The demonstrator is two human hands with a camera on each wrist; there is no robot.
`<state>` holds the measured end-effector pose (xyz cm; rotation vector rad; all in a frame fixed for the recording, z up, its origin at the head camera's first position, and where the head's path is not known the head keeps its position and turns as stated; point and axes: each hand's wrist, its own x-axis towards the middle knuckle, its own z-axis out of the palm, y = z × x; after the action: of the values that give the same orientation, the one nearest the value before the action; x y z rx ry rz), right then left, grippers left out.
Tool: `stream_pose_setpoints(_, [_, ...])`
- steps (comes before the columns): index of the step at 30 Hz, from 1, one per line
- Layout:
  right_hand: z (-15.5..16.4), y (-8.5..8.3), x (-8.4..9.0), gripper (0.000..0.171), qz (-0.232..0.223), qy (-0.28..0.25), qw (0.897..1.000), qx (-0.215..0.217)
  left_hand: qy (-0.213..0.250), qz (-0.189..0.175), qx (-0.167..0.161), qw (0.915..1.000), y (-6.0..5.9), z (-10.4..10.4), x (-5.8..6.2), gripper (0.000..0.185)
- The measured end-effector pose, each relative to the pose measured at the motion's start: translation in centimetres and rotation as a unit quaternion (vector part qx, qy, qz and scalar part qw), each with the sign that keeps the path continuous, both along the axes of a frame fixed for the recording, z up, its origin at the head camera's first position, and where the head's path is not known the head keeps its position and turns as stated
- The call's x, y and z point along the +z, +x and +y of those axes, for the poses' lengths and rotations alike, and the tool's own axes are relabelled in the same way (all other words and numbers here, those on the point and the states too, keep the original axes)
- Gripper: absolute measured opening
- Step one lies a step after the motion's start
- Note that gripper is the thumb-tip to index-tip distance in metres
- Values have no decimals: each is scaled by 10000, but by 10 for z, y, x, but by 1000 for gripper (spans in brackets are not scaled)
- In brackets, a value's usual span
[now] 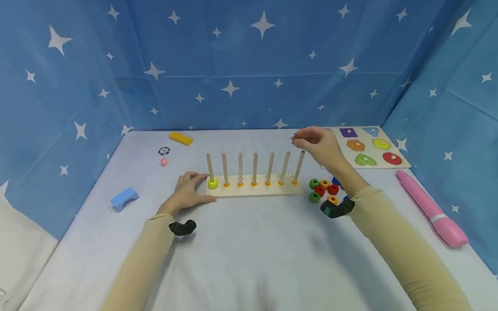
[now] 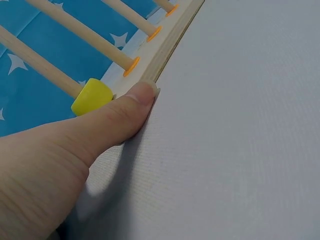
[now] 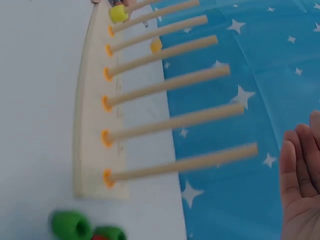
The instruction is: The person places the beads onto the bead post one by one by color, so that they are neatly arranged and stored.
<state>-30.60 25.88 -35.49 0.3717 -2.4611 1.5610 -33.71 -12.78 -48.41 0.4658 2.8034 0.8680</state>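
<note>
Seven pegs [image 1: 255, 168] — slim, wooden, cylindrical

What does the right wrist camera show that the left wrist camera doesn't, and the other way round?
Only the right wrist view shows the right hand, loose green rings, part of a red ring, a yellow block and all seven pegs.

Only the left wrist view shows the left hand up close, its thumb on the wooden board; the other has at most a sliver of it.

Both share the wooden board, four of the pegs, the yellow ring, white tabletop and starred blue cloth.
</note>
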Motion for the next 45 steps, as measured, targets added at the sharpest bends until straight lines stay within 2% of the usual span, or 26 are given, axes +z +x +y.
stream_pose_setpoints(3, [26, 11, -9, 28, 14, -49, 9997, -241, 56, 53, 17, 10000, -1, -2, 0, 93])
stream_pose_setpoints(10, [69, 40, -48, 34, -591, 72, 9971, -465, 17, 112, -11, 9999, -5, -4, -3, 93])
stream_pose_setpoints(16, [96, 60, -79, 37, -881, 591, 9925, -614, -89, 114, -42, 9999, -5, -1, -7, 92])
stream_pose_setpoints(30, [116, 100, -99, 24, -375, 1335, 9886, -590, 52, 168, -22, 9998, -7, -3, -10, 94])
stream_pose_setpoints(38, [118, 105, -110, 20, -220, 1927, 9785, -708, -30, 154, -63, 9999, -9, 1, -10, 94])
stream_pose_setpoints(45, [116, 102, -112, 20, -40, 2345, 9702, -606, -32, 169, -87, 9998, -4, -3, -9, 94])
